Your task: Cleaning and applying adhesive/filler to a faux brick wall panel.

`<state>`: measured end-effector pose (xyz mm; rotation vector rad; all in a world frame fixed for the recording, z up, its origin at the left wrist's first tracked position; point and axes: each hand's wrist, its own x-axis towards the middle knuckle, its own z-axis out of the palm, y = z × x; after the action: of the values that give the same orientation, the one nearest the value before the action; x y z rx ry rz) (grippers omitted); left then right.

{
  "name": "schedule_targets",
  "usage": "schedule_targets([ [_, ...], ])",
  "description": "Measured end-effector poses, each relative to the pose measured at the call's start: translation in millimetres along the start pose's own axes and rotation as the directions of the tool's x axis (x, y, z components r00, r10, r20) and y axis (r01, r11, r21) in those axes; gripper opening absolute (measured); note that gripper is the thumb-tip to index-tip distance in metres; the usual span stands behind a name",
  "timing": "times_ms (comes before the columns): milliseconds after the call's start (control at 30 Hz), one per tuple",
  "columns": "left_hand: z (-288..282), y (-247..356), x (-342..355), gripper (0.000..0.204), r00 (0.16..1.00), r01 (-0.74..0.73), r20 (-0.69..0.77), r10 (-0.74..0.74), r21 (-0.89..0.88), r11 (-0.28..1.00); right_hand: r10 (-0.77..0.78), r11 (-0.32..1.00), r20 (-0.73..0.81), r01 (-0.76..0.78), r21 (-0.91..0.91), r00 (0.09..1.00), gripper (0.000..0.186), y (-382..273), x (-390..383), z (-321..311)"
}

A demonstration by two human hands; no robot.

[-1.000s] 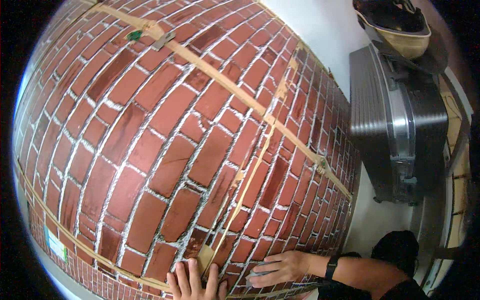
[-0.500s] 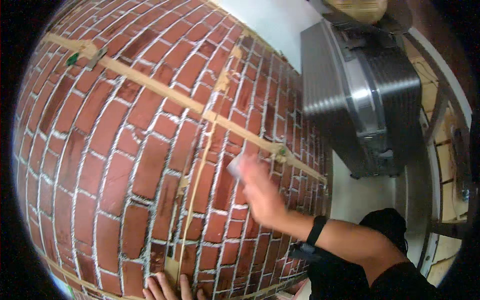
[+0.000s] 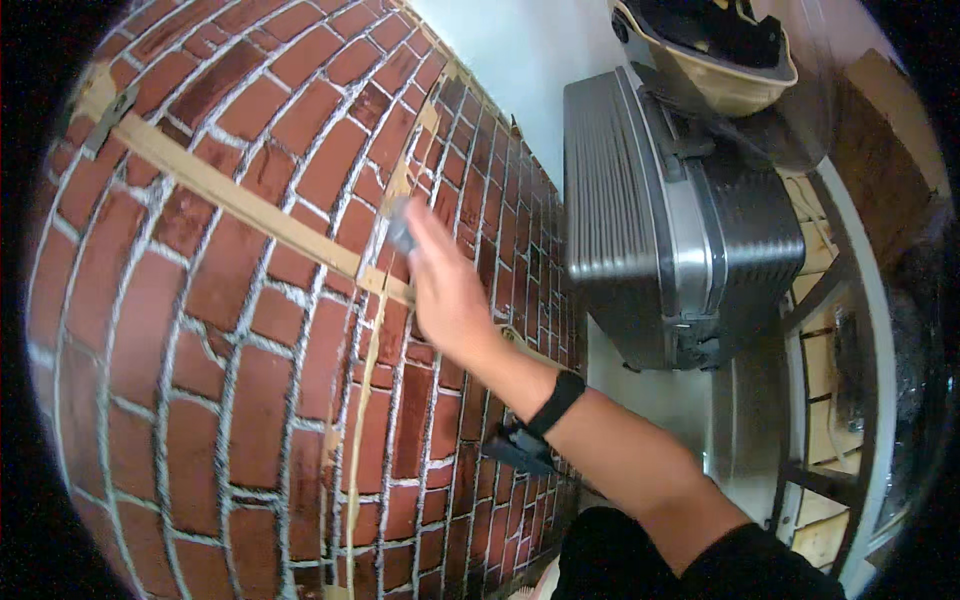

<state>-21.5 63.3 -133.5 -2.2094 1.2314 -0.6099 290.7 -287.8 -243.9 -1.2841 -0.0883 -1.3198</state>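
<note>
My right hand (image 3: 450, 290) reaches up to a brick-patterned surface (image 3: 215, 440), its fingers closed round a small grey piece (image 3: 400, 225). Motion blurs this piece, so its kind does not show. It sits at or close to the surface, just above a tan strip (image 3: 230, 195) that runs diagonally across the bricks. A narrow pale seam line (image 3: 362, 430) runs down from that strip below the hand. More torn tan patches lie along the seam's upper part. A dark band circles my right wrist, with a dark device beneath it. My left hand is out of view.
A grey ribbed suitcase (image 3: 625, 190) stands to the right, with a beige helmet (image 3: 740, 85) on top. Farther right is a metal shelf frame (image 3: 872, 370) with wooden slats. A flat grey metal piece (image 3: 108, 122) sits at the tan strip's left end.
My right hand has moved up and left across the bricks with the grey piece, from below the tan strip to above it. My left hand has left the lower edge of view.
</note>
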Motion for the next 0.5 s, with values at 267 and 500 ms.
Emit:
schedule_targets([
  [267,5,-1,8,0.023,0.999,0.051,0.009,-0.05,-0.218,0.975,0.428,0.868,-0.137,-0.449,-0.214,0.893,0.049,-10,7,5],
  [500,9,0,1,0.02,0.961,0.174,0.275,-0.026,-0.528,0.831,0.571,0.797,0.007,-0.552,-0.246,0.821,0.048,-74,8,13],
])
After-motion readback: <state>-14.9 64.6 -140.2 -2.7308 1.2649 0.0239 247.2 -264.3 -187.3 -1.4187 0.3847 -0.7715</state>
